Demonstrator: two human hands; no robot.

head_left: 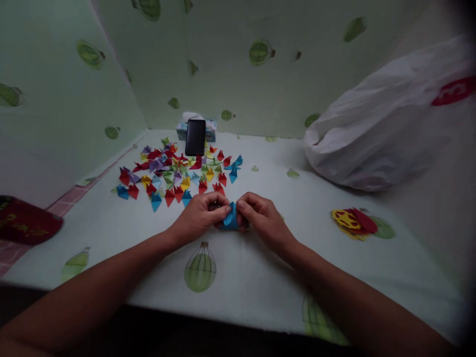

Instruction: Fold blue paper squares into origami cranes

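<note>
Between my two hands is a piece of folded blue paper (pixel 231 218), low over the middle of the table. My left hand (pixel 204 213) pinches its left side between thumb and fingers. On the other side, my right hand (pixel 262 215) grips the paper's right edge with thumb and forefinger. Fingers cover part of the paper, so its full shape is hidden. Just beyond my left hand lies a spread of small folded paper pieces (pixel 169 197) in red, blue, yellow, green and purple, pointed like origami birds.
A dark phone (pixel 195 138) leans on a tissue box (pixel 210 130) at the back. At right sit a bulging white plastic bag (pixel 364 124) and red and yellow cut-outs (pixel 353 222). A dark red object with yellow markings (pixel 28 221) is at the left edge of the table (pixel 253 287).
</note>
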